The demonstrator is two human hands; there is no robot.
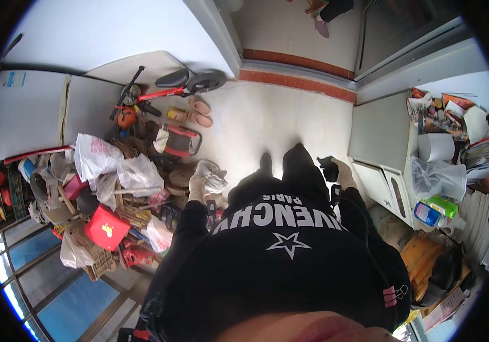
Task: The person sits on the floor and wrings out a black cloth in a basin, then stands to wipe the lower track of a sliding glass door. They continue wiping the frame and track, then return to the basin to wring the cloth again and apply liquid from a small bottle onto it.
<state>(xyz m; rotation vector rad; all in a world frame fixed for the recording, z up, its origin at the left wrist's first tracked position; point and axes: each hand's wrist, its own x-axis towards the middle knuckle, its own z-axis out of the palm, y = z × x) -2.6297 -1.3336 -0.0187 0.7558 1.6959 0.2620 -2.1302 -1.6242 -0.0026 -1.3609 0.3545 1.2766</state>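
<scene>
I look straight down my black top and black trousers to my dark shoes on a pale floor. My left hand, in a light glove, is closed on a crumpled grey-white cloth at hip height, beside a heap of clutter. My right hand, gloved as well, grips a small black object close to the front of a white cabinet. What that black object is cannot be made out.
A heap of plastic bags, a red box and baskets fills the left. A red scooter and pink slippers lie beyond it. The cabinet top on the right carries a paper roll, bottles and packets. Another person's foot shows past the doorway.
</scene>
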